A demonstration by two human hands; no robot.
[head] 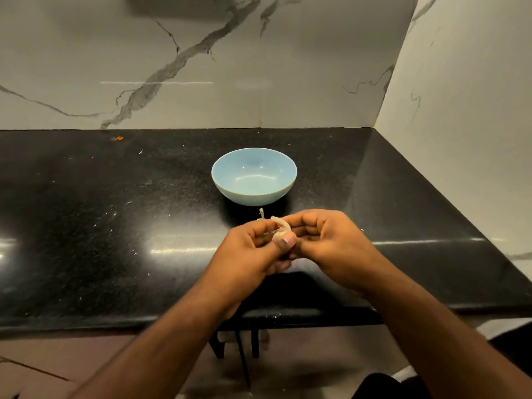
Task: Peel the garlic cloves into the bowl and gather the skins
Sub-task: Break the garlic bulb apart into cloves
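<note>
The fingers of the left hand [253, 249] and right hand [325, 240] are curled and pinch a small garlic clove [281, 229] between them, just in front of the empty blue bowl [254, 176]; it looks light, firm, with papery, brittle skin best caught at a tip.

A black speckled countertop [115, 226] spreads beneath and beyond the fingers, glossy, dotted with pale flecks. Far off to the fingers' upper left, by the back edge, lies a small orange scrap [118, 138]. Behind rises a white marble wall [201, 67] with grey veins — a second panel [466, 110] stands to the right. Dark legs [241, 347] show below the counter's near edge.
</note>
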